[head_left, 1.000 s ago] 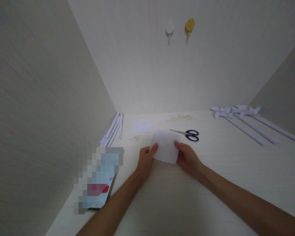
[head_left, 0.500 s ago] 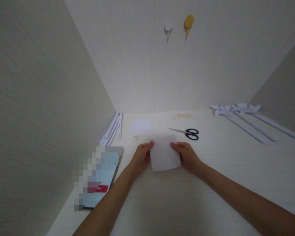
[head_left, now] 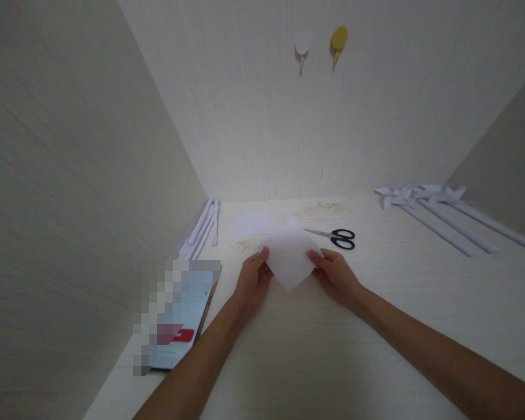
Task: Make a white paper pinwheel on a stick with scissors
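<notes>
A square sheet of white paper [head_left: 290,256] is held between my two hands, turned so that one corner points toward me. My left hand [head_left: 254,279] pinches its left corner, thumb on top and fingers beneath. On the opposite corner my right hand [head_left: 336,274] grips in the same way. Just beyond the paper lie scissors [head_left: 342,238] with black handles, their blades pointing left. Behind my left hand are small pale sticks [head_left: 242,244] and another white paper sheet [head_left: 252,223] flat on the table.
White paper tubes [head_left: 203,227] lie by the left wall, above a partly blurred tablet [head_left: 186,315]. Paper pinwheels [head_left: 405,195] on white sticks rest at the back right. Small brownish bits [head_left: 326,206] lie near the back wall, which carries a white hook [head_left: 302,45] and a yellow hook [head_left: 339,39].
The held paper has turned from square-on to a diamond position. Both hands have shifted their hold from its side edges to two opposite corners.
</notes>
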`<state>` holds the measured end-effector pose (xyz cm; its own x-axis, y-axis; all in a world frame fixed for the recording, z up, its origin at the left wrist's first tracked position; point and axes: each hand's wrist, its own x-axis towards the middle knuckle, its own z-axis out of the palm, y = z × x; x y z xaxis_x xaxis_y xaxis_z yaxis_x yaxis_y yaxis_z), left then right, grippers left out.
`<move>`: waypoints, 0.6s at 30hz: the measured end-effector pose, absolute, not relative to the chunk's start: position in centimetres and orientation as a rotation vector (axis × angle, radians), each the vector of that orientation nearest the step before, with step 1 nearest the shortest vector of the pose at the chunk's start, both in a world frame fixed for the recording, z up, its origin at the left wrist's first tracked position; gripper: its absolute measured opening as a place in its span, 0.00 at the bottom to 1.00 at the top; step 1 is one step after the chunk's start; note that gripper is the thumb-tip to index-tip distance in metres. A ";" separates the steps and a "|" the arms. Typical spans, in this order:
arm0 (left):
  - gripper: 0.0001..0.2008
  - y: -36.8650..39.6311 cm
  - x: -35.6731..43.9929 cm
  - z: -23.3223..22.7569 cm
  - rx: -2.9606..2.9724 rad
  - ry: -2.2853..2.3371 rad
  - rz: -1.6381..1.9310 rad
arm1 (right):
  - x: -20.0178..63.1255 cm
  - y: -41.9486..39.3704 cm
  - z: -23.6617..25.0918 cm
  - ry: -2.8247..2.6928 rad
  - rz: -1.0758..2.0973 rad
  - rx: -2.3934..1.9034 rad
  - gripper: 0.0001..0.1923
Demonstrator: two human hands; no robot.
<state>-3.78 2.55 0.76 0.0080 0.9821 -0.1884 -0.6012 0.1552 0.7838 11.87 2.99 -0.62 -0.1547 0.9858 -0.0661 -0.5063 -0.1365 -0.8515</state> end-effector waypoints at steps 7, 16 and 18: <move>0.04 2.6 -3.9 0.5 0.554 0.833 1.435 | 12.2 3.7 -0.9 -0.712 1.633 -0.738 0.09; 0.07 1.7 -3.9 0.5 1.087 1.030 1.030 | 14.3 5.2 -0.4 -0.796 1.408 -0.891 0.13; 0.09 1.6 -3.6 0.4 1.229 1.124 0.959 | 15.0 5.6 -0.7 -0.979 1.270 -0.992 0.15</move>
<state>-3.57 1.65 0.39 0.2054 0.9712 -0.1205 0.0340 0.1160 0.9927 14.99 5.61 -0.72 0.0533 0.9981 0.0295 -0.2826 0.0434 -0.9583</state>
